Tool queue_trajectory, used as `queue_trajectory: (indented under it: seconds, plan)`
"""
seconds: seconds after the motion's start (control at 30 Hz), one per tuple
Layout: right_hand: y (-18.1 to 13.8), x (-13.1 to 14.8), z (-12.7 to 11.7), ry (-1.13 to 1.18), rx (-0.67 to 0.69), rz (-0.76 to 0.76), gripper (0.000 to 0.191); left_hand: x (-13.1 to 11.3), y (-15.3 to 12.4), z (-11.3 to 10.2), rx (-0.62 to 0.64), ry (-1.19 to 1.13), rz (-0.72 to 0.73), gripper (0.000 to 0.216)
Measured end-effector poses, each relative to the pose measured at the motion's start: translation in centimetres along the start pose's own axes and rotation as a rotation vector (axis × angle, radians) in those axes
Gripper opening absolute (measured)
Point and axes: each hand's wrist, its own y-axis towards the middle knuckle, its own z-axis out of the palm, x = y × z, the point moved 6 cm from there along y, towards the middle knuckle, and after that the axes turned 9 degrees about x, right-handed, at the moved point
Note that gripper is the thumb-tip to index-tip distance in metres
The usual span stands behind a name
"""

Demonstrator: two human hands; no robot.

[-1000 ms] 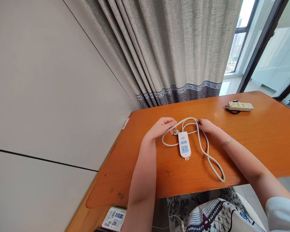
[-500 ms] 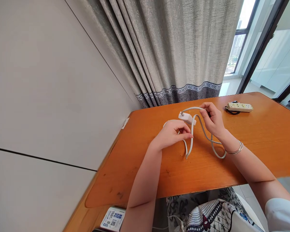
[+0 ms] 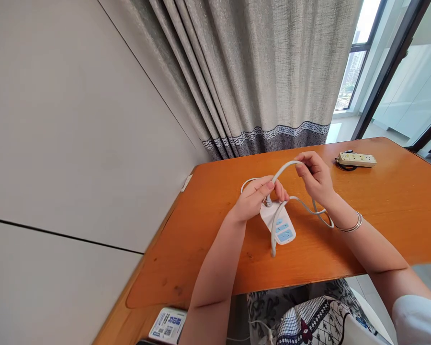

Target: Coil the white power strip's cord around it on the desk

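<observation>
A white power strip (image 3: 284,229) with pale blue sockets hangs tilted below my left hand (image 3: 256,195), its socket face toward me. My left hand is closed on its grey-white cord (image 3: 283,168), just above where the cord enters the strip. Higher and to the right, my right hand (image 3: 315,176) pinches the same cord between thumb and fingers. One loop of cord drops in front of the strip, and more of it curls under my right wrist. Part of the cord passes behind my left hand.
A cream power strip (image 3: 357,159) with a black cord lies at the far right of the orange-brown table (image 3: 388,206). A white labelled box (image 3: 168,326) sits at the lower left. Behind the table hangs a grey curtain (image 3: 266,72); a pale wall panel (image 3: 75,143) borders the left.
The white power strip has swung down toward me and turned its socket face up. My left hand has moved from a loop to the cord near the strip. My right hand has barely moved.
</observation>
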Motion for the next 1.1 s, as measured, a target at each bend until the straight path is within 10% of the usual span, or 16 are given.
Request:
queue_trajectory:
  seconds: [0.33,0.57,0.87,1.1]
  plan:
    - [-1.4,-3.1,3.9,-0.187,0.632,0.384,0.051,-3.1,-2.4,-5.6,-0.754,-0.293,0.376,0.042]
    - [-2.8,-2.5,5.9,-0.482,0.936,0.362,0.110,-4.2,-3.3,-6.0,-0.847,-0.226,0.488,0.045]
    - [-1.2,-7.7,2.3,-1.029,0.864,0.476,0.048,-7.1,-6.7,-7.8,-0.896,-0.476,0.744,0.051]
    - [0.5,-6.7,0.1,-1.142,0.499,0.318,0.035,-8.8,-9.4,-9.4,-1.140,-0.718,0.981,0.058]
